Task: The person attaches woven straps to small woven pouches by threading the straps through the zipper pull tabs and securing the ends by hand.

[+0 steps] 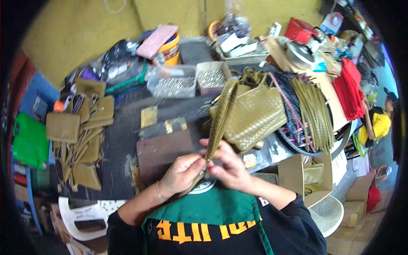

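Observation:
A flat olive-gold woven bag [222,114] stands edge-on in front of my chest, its far end pointing up and away. Near its lower end my left hand [180,173] pinches it between thumb and fingers. My right hand [229,168] is closed on the same end from the other side, its fingertips close to the left thumb. A small shiny metal bit seems to show between the fingertips, too small to name. Just beyond my right hand lies a stack of similar woven bags [259,117]. A brown board [163,155] lies left of the held bag.
Gold pouches and straps [91,127] are heaped at the left. Two tubs of small metal pieces, one clear [172,87] and one white [212,80], stand behind. Gold strips [312,112] and an open carton [293,174] are at the right. Another person [376,125] is far right.

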Demonstrator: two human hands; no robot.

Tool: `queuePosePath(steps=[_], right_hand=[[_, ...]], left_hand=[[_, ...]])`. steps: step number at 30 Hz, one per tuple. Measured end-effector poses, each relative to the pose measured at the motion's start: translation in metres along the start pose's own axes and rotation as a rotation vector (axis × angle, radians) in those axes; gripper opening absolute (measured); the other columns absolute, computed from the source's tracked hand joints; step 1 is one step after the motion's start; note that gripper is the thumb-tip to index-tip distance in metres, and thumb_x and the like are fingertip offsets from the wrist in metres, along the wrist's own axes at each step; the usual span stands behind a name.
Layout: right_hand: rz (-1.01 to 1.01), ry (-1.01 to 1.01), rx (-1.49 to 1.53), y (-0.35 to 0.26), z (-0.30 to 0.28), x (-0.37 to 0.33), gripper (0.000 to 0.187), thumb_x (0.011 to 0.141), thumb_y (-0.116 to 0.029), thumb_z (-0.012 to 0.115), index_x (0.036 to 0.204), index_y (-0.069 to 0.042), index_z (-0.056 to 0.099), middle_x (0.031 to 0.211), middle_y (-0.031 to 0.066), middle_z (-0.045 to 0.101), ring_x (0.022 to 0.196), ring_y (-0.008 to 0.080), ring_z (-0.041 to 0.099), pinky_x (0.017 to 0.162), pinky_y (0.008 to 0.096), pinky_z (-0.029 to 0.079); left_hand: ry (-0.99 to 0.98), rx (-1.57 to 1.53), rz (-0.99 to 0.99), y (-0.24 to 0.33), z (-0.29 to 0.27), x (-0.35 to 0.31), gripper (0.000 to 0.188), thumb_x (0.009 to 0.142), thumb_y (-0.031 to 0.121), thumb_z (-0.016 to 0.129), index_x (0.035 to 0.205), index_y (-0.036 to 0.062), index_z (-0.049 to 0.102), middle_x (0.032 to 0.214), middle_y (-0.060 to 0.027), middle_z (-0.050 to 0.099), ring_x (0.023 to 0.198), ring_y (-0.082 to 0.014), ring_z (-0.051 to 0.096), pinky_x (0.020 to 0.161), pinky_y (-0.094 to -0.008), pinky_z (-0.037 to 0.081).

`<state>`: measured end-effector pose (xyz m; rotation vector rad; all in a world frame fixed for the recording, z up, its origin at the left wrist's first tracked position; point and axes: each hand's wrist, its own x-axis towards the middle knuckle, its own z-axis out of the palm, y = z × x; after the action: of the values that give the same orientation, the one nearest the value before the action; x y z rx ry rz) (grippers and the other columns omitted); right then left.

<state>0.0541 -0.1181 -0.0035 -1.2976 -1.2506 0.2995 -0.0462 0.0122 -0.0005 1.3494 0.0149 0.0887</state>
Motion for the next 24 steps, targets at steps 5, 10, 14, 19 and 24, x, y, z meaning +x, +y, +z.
queuePosePath(steps=[5,10,14,19,24], right_hand=[[0.007,0.156,-0.068,-0.01,0.001,0.002,0.019,0.083,-0.011,0.048,0.097,0.002,0.05,0.109,0.0169,0.047,0.102,0.0234,0.045,0.089,0.0332,0.032],[0.033,0.463,-0.276,-0.036,-0.045,0.044,0.016,0.085,-0.015,0.044,0.093,-0.001,0.046,0.069,0.0104,0.051,0.061,0.0192,0.052,0.054,0.0301,0.041],[-0.008,0.584,-1.097,0.003,-0.155,0.102,0.027,0.083,-0.025,0.047,0.086,0.002,0.051,0.078,0.0244,0.054,0.073,0.0382,0.053,0.063,0.0421,0.041],[0.568,0.359,-1.174,0.154,-0.231,0.077,0.034,0.085,-0.028,0.039,0.093,0.002,0.053,0.09,0.026,0.054,0.087,0.0377,0.052,0.073,0.0433,0.041],[0.61,0.287,-1.423,0.178,-0.228,0.067,0.053,0.083,-0.044,0.039,0.074,0.005,0.057,0.074,0.0265,0.056,0.072,0.0395,0.055,0.066,0.0452,0.043]], left_hand=[[-0.065,0.215,0.061,0.001,-0.002,0.012,0.033,0.088,0.023,0.041,0.11,-0.001,0.047,0.108,-0.0089,0.049,0.099,-0.0142,0.046,0.083,-0.0255,0.037],[-0.082,-0.29,-0.074,0.039,-0.044,0.003,0.062,0.082,0.049,0.039,0.118,-0.0012,0.038,0.122,-0.0138,0.041,0.114,-0.0244,0.039,0.091,-0.0332,0.032],[0.391,0.363,0.128,0.07,-0.082,-0.012,0.046,0.088,0.036,0.038,0.11,-0.0031,0.046,0.115,-0.0142,0.047,0.106,-0.0223,0.046,0.088,-0.032,0.037],[0.817,0.523,0.205,0.024,-0.176,-0.018,0.027,0.077,0.016,0.06,0.098,-0.0006,0.055,0.097,-0.0087,0.056,0.088,-0.0163,0.054,0.076,-0.0262,0.043],[1.413,0.502,0.163,-0.015,-0.242,-0.054,0.03,0.076,0.018,0.06,0.097,-0.0026,0.055,0.089,-0.0123,0.059,0.077,-0.0185,0.056,0.072,-0.0277,0.043]])
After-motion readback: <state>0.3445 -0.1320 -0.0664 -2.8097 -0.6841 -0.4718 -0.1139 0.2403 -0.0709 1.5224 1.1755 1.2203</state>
